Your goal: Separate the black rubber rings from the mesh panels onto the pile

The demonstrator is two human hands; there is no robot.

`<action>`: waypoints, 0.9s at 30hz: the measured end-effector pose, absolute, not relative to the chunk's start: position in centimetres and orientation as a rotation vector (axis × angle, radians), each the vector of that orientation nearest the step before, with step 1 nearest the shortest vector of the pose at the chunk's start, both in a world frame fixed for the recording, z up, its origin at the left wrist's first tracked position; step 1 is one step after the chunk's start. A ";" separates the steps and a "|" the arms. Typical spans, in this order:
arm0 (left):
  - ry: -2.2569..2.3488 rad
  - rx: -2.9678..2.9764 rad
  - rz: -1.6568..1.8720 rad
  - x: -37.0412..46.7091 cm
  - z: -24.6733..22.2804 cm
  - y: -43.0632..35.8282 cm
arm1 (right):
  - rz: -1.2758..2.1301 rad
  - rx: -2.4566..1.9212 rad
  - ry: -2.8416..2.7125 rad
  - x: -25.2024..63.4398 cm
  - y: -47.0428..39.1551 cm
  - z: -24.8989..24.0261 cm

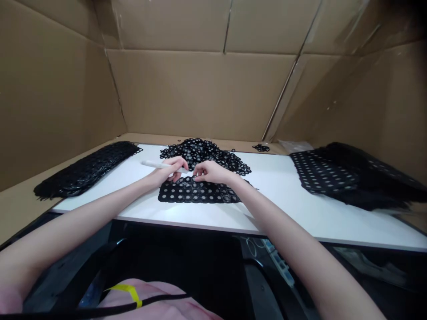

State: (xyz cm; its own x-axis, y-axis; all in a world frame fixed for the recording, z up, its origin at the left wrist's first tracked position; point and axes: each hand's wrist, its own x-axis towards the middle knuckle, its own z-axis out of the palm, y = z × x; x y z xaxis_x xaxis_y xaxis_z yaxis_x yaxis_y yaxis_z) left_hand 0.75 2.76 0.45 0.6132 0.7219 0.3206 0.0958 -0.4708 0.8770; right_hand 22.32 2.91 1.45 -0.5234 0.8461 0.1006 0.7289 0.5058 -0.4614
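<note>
A flat black sheet with rows of round pale spots lies on the white board in front of me. Over its upper left edge is my left hand, its fingers closed around a slim white pen-like tool that points left. My right hand rests at the sheet's upper edge with thumb and fingertips pinched together. Whatever sits in that pinch is too small to make out. Just beyond both hands is a heap of small black rings.
On the left lies a long stack of black sheets. More spotted black sheets are piled at the right. A small cluster of rings sits at the back. Cardboard walls enclose the white board at the back and sides.
</note>
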 end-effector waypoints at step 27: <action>0.734 2.205 0.523 1.9 -0.1 2.9 | 0.388 -1.316 -2.204 20.9 2.5 -0.9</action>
